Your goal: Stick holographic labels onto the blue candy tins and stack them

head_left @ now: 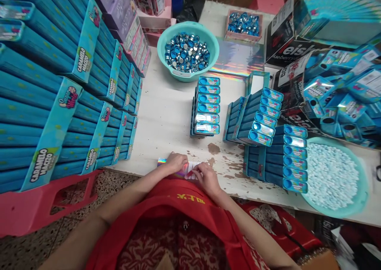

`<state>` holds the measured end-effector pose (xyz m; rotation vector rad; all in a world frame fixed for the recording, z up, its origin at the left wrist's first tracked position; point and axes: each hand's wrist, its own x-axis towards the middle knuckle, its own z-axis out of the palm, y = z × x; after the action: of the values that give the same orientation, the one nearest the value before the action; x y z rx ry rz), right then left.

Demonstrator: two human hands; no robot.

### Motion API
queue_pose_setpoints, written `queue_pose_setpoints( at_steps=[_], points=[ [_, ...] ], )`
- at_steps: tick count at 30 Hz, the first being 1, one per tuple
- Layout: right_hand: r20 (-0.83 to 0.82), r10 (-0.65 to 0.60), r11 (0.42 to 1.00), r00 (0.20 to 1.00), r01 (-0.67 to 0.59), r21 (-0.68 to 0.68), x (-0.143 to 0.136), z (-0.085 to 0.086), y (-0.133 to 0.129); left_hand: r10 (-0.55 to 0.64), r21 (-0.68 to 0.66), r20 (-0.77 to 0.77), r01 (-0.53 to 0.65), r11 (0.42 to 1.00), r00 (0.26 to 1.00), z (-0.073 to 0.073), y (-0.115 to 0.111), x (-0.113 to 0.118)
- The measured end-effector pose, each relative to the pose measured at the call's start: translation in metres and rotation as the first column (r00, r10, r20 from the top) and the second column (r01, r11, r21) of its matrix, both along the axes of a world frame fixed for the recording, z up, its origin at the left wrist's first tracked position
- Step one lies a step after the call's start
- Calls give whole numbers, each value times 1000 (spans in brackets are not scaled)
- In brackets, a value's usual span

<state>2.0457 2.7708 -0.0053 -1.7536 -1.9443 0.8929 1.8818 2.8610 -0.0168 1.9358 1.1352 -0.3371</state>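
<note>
At the table's front edge, close to the red apron, my left hand (176,162) has its fingers curled down on a shiny rainbow-coloured sheet (161,161). My right hand (206,175) is closed in a pinch at the sheet's other end, over a whitish, pinkish part. What its fingertips hold is too small to make out. Beyond my hands stands a stack of blue tube boxes (207,108) with round openings at their ends. To the right are two more banded stacks of such boxes, one leaning (262,115) and one (294,159) nearer the front.
A turquoise basin (162,49) of blue and silver caps stands behind, near a pink box (228,35) of caps. Filled blue display trays (53,151) rise at left on a pink stool (18,214). At right are cartons (285,77) of blue packs and a basin (364,186) of pale pieces.
</note>
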Motion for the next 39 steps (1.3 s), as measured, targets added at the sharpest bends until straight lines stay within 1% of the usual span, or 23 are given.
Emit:
queue_pose_setpoints(
  at_steps=[2,4,6,7,8,10,12,14,16,18,20,22,24,26,28,30,31,33,34,35,36,37,39],
  points=[
    [-135,-84,995,987,76,-62,4,20,7,71,-9,223,-70,997,972,12,-5,-4],
    [-240,-151,985,959,126,-113,7,41,14,154,-129,423,-109,986,893,31,-10,-7],
    [-292,-215,975,932,186,-123,9,62,23,247,-279,464,-125,952,850,53,-11,-8],
    [-305,-247,969,920,223,-110,9,72,28,287,-322,448,-147,935,847,65,-8,-7],
    [-314,-277,961,908,264,-83,9,81,35,311,-333,435,-170,928,845,77,-3,-6],
    [-324,-329,936,887,352,14,7,97,51,308,-278,443,-197,940,842,100,14,-4],
    [-328,-364,893,872,426,142,6,108,74,268,-180,473,-206,962,839,119,41,-2],
    [-330,-396,838,857,485,252,6,114,102,235,-100,511,-214,972,827,133,74,0],
    [-339,-435,794,834,533,291,8,113,133,207,-69,553,-204,977,807,138,107,3],
    [-344,-488,771,802,581,262,12,107,161,186,-57,568,-187,981,802,136,135,7],
    [-341,-534,762,774,615,203,15,97,182,183,-58,562,-182,982,807,128,156,13],
    [-349,-554,756,756,632,168,17,86,194,196,-87,564,-178,980,802,116,169,18],
    [-368,-551,750,749,637,176,19,77,198,244,-162,595,-183,970,766,102,173,23],
    [-385,-572,726,724,666,174,20,71,197,321,-232,605,-225,946,729,87,169,27],
    [-393,-616,701,683,703,123,22,67,195,383,-226,529,-309,924,757,74,160,29],
    [-397,-641,694,657,717,67,23,64,193,448,-122,422,-440,890,788,65,146,31],
    [-394,-637,702,663,710,60,24,63,194,486,-51,406,-512,857,774,62,138,32],
    [-371,-615,722,696,686,91,26,62,197,503,68,474,-600,797,722,61,124,34],
    [-350,-610,727,711,678,111,27,62,199,469,113,514,-599,793,718,62,118,35],
    [-332,-609,729,720,673,123,29,62,201,419,147,524,-564,813,741,63,113,35],
    [-326,-611,729,721,673,123,30,63,203,373,170,496,-508,844,784,65,109,33],
    [-339,-616,723,711,681,116,31,65,202,349,186,436,-463,867,829,65,104,30],
    [-401,-622,688,673,714,131,31,70,189,372,213,300,-441,872,879,63,91,16]
  ],
)
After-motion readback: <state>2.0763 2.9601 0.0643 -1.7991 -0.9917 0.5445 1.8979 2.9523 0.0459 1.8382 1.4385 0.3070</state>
